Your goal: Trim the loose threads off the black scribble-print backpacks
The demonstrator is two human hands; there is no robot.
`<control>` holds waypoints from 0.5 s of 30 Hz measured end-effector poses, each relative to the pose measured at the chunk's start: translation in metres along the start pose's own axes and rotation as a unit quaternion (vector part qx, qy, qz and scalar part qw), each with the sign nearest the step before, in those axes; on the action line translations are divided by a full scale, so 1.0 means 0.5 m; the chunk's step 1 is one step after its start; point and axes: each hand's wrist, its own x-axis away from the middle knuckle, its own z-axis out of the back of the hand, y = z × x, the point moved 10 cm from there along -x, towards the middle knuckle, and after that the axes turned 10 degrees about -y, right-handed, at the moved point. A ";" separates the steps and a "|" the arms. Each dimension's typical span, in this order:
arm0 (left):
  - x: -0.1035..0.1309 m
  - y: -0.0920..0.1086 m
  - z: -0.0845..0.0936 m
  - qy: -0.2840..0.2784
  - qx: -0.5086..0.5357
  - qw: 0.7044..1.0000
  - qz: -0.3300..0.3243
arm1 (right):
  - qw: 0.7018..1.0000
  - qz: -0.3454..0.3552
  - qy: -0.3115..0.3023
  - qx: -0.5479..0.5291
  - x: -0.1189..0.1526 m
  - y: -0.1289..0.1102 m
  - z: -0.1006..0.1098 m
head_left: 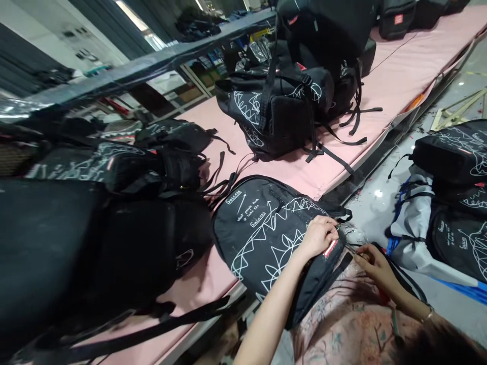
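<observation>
A black backpack (258, 228) with white scribbled lines and "Success" lettering lies tilted across the pink table's edge and my lap. My left hand (321, 235) rests on its near right side, fingers curled onto the fabric beside a small red-and-white label (330, 248). Just to the right, my right hand (375, 263) is closed in a pinch by the end of a black strap (342, 266). Something small and dark shows at those fingertips, too small to name. Patterned pink clothing (357, 324) covers my lap.
Large black backpacks (152, 243) crowd the left of the pink table (429, 56). More backpacks (292, 116) are piled at its middle, straps trailing. On the right, others (449, 157) are stacked by a grey-white bundle (413, 218). A shelf (152, 66) runs behind.
</observation>
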 end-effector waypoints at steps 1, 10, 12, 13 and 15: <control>0.000 -0.002 0.000 0.001 0.009 1.000 0.003 | 0.999 0.010 -0.009 0.031 -0.006 -0.009 -0.004; 0.000 -0.003 0.000 0.004 0.031 0.999 0.018 | 0.965 0.109 0.013 0.238 -0.034 -0.067 -0.032; -0.001 -0.001 -0.001 0.007 0.033 0.999 0.017 | 0.962 0.130 0.011 0.238 -0.040 -0.075 -0.035; -0.001 0.000 0.000 0.014 0.040 0.999 0.015 | 0.963 0.135 0.006 0.232 -0.044 -0.075 -0.036; 0.002 -0.005 0.013 0.057 0.074 0.996 0.014 | 0.967 0.136 -0.006 0.217 -0.052 -0.069 -0.034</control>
